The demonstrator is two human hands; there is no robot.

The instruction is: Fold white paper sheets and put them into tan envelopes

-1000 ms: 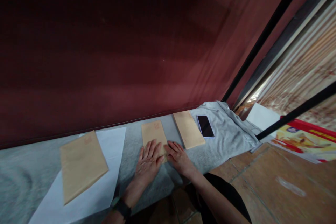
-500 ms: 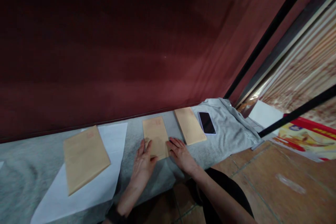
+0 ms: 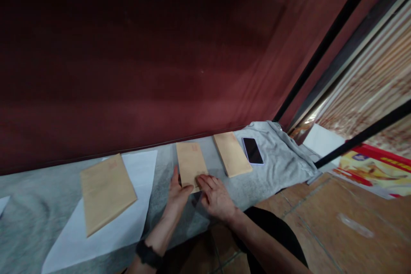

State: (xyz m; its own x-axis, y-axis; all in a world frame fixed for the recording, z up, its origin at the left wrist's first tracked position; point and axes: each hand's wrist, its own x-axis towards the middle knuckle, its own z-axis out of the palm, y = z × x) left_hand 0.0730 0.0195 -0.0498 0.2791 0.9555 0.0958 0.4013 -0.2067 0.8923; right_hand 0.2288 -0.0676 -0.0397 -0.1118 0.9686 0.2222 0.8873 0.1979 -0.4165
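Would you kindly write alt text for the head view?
A person's left hand and right hand touch a brown envelope on grey cloth; rightward lie another envelope and a phone, leftward a third envelope on white paper.

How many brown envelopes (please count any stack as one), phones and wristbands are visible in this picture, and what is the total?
Brown envelopes: 3 (left envelope, middle envelope, right envelope)
Phone: 1
Black wristband: 1
Total: 5

Phone [image 3: 253, 151] on grey cloth [image 3: 281, 162], dark red wall [image 3: 167, 77], brown tiled floor [image 3: 334, 244]
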